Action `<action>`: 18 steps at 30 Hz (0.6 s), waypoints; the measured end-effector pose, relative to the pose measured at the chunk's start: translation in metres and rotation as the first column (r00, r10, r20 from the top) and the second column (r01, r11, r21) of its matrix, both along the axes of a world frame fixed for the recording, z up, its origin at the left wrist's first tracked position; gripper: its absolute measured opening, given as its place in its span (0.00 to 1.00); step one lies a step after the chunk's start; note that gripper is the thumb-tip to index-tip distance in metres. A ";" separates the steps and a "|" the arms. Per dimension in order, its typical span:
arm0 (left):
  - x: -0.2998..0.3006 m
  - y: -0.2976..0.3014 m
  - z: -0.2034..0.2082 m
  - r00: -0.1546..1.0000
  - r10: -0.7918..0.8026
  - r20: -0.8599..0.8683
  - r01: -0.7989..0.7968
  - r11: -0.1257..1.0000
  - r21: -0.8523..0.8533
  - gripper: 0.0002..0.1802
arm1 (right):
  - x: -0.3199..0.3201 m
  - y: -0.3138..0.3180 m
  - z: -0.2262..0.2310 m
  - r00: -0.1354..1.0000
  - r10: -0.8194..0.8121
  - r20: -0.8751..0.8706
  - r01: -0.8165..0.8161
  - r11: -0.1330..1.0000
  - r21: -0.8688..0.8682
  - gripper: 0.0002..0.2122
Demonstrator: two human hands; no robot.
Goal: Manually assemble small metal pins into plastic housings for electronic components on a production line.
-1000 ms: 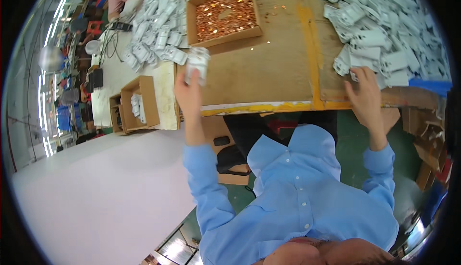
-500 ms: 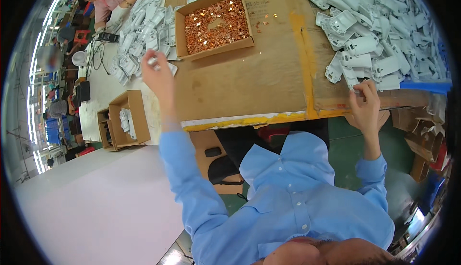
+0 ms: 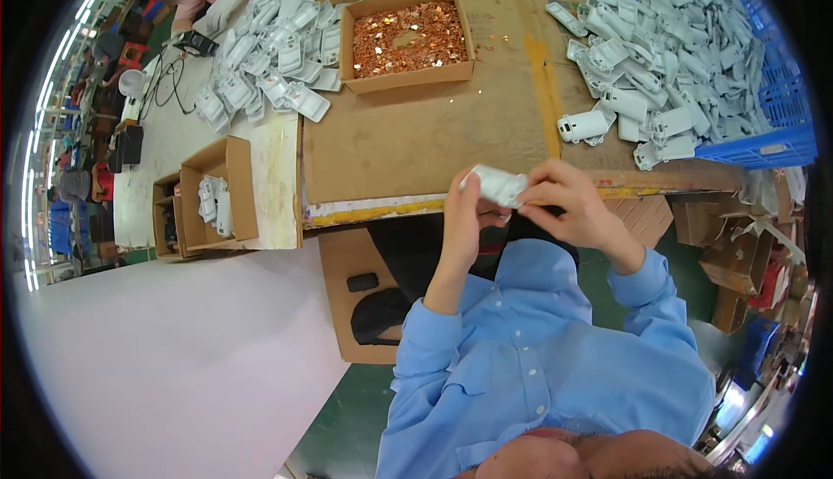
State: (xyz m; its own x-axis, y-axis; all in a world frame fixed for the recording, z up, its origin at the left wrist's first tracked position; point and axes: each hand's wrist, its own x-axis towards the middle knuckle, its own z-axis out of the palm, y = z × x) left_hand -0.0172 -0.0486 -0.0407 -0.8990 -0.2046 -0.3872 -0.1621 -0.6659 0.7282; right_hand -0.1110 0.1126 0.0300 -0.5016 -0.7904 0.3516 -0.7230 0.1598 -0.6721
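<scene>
A white plastic housing (image 3: pixel 497 186) is held up just over the table's near edge, between my two hands. My left hand (image 3: pixel 463 219) grips its left end, with the fingers curled underneath. The thumb and fingers of my right hand (image 3: pixel 568 204) pinch its right end. Whether a small part is also between my right fingertips, I cannot make out. Beyond my hands stands an open cardboard box (image 3: pixel 412 80) filled with small copper-coloured metal pieces. A heap of similar white housings (image 3: pixel 282 62) lies left of that box, and a larger heap (image 3: pixel 638 71) lies to the right.
A blue crate (image 3: pixel 772 149) borders the right heap. On the left, a small cardboard box (image 3: pixel 243 193) holds a few white parts. A co-worker's gloved hand (image 3: pixel 217 15) is at the far left heap. Black cable (image 3: pixel 173 88) lies nearby. Yellow tape (image 3: pixel 542 88) crosses the cardboard-covered table (image 3: pixel 382 158).
My left hand has come back from the left heap and my right hand from the right heap. They have met near the table edge around one white housing.
</scene>
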 end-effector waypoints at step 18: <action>0.073 -0.032 -0.031 0.958 0.284 0.043 -0.280 0.889 0.362 0.18 | -0.228 -0.238 -0.052 0.787 0.238 -0.570 0.172 0.802 0.572 0.05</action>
State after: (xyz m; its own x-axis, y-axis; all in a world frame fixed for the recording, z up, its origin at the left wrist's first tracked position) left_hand 0.0559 -0.0807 -0.0720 -0.8288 -0.2979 -0.4736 0.0777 -0.8995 0.4299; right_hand -0.3387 -0.1254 -0.0224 -0.3220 -0.9458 0.0413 -0.9398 0.3246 0.1070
